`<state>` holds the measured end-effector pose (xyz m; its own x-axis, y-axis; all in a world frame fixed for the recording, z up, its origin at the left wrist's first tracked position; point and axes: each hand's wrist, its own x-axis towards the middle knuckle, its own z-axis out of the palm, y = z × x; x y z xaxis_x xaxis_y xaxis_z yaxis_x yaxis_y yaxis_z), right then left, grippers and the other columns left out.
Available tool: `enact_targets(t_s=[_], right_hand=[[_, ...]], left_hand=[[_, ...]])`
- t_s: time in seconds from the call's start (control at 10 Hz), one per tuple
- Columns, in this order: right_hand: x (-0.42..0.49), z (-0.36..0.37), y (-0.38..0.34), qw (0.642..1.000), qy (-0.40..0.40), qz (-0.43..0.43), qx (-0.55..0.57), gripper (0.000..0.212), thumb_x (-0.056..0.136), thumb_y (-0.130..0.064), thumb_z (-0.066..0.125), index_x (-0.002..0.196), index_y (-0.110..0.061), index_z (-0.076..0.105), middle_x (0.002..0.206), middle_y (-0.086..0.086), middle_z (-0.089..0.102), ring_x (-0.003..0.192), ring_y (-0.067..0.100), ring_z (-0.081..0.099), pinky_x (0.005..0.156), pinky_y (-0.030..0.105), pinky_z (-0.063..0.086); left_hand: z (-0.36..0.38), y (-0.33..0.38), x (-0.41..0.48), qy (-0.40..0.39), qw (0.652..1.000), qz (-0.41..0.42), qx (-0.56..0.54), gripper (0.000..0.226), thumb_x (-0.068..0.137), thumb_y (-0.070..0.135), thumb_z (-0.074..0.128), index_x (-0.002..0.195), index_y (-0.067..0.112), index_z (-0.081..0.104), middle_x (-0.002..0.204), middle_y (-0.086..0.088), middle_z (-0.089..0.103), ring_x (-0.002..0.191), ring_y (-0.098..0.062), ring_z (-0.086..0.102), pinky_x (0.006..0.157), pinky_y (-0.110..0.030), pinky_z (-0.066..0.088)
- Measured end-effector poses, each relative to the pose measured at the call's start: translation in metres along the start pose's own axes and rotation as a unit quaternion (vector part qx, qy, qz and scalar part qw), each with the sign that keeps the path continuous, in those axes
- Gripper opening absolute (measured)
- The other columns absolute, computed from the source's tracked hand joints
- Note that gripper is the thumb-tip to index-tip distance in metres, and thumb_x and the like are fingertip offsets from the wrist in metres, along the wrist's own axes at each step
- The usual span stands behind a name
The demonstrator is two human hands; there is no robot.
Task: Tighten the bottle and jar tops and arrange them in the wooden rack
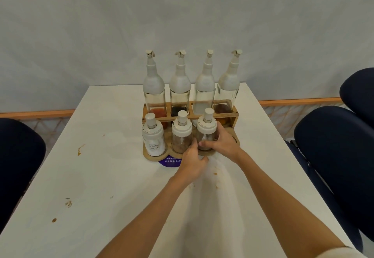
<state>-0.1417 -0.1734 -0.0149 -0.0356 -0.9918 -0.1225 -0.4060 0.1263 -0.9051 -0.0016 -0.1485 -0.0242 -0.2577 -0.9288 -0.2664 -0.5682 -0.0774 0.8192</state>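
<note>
A wooden rack (232, 119) stands at the middle of the white table. Several tall glass bottles with white spout tops fill its back row, among them the leftmost bottle (153, 87). In the front row stand a jar labelled white sugar (152, 136), a middle jar of brown powder (181, 133) and a third jar (206, 130). My right hand (224, 143) wraps the third jar from the right side. My left hand (193, 161) touches the lower front of the same jar, between it and the middle jar. The rack's rightmost front slot (235, 138) holds no jar.
A purple round sticker (170, 162) lies under the rack's front edge. Brown stains dot the table (101, 176). Dark blue chairs stand at the right (334, 156) and left (18, 156). A pale wall rises behind.
</note>
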Motion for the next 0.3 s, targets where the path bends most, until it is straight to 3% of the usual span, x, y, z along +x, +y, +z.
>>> enact_targets(t_s=[0.1, 0.2, 0.3], right_hand=[[-0.005, -0.002, -0.002, 1.000, -0.008, 0.013, -0.015, 0.095, 0.071, -0.020, 0.086, 0.146, -0.026, 0.028, 0.127, -0.014, 0.047, 0.116, 0.009, 0.045, 0.094, 0.023, 0.036], [-0.011, -0.009, 0.000, 0.999, -0.006, 0.031, -0.037, 0.098, 0.073, -0.018, 0.084, 0.150, -0.020, 0.024, 0.130, -0.005, 0.049, 0.119, 0.016, 0.050, 0.095, 0.028, 0.044], [-0.027, -0.018, -0.011, 0.993, 0.035, 0.041, -0.101, 0.093, 0.080, -0.019, 0.078, 0.152, -0.016, 0.019, 0.144, 0.009, 0.045, 0.129, 0.027, 0.047, 0.100, 0.034, 0.043]], left_hand=[[-0.005, 0.000, -0.003, -0.008, 1.000, 0.007, 0.008, 0.075, 0.092, 0.016, 0.062, 0.154, 0.020, 0.021, 0.153, -0.002, 0.038, 0.142, -0.024, 0.035, 0.114, -0.043, 0.035], [-0.013, -0.002, -0.010, -0.005, 0.999, 0.031, 0.012, 0.073, 0.090, 0.013, 0.062, 0.153, 0.018, 0.025, 0.152, -0.004, 0.041, 0.139, -0.023, 0.040, 0.112, -0.043, 0.039], [-0.024, -0.005, -0.019, -0.009, 0.999, 0.037, -0.003, 0.065, 0.092, 0.009, 0.058, 0.150, 0.014, 0.031, 0.148, -0.007, 0.044, 0.134, -0.022, 0.046, 0.110, -0.039, 0.040]])
